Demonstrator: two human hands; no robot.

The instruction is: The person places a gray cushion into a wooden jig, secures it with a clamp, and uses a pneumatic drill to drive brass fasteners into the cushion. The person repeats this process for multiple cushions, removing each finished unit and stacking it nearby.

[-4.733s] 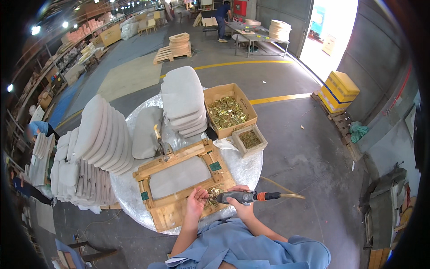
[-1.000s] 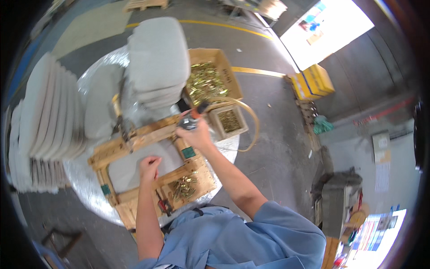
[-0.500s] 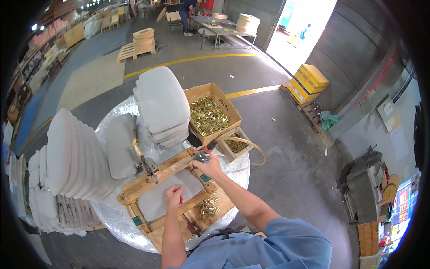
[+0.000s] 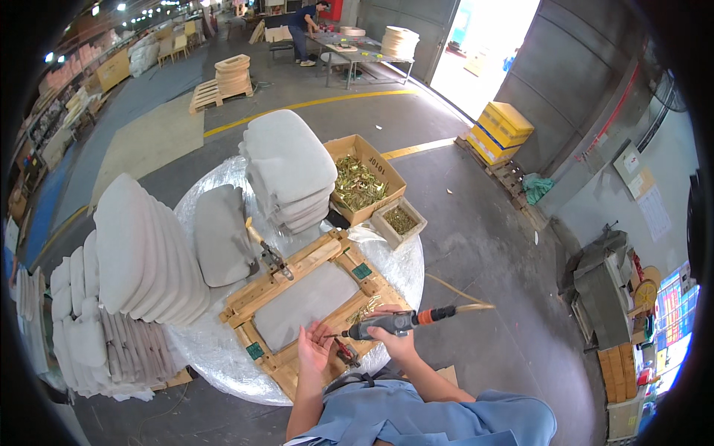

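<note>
My right hand (image 4: 396, 338) is wrapped round a grey power screwdriver (image 4: 383, 325) with an orange ring and a pale hose, held level over the near side of a wooden frame (image 4: 297, 275). At the screwdriver's tip is my left hand (image 4: 315, 348), palm up, fingers curled together; anything between them is too small to make out. Within the frame lies a grey padded panel (image 4: 306, 306). Red-handled pliers (image 4: 346, 352) lie on the frame's board just below the tool. Brass-coloured metal pieces (image 4: 366, 308) lie partly hidden behind the screwdriver. A toggle clamp (image 4: 275, 262) is on the frame's far side.
Stacks of grey padded panels (image 4: 145, 249) stand left and behind (image 4: 290, 160). An open cardboard box (image 4: 396, 186) holds brass-coloured pieces, beside a small box (image 4: 416, 223) of fasteners. Shiny wrap covers the round table (image 4: 242, 390). The hose (image 4: 454, 286) trails right. A person (image 4: 301, 33) works far back.
My right hand has brought the screwdriver from the frame's far side to the near side, turning it level. The left hand has moved nearer and turned palm up by its tip.
</note>
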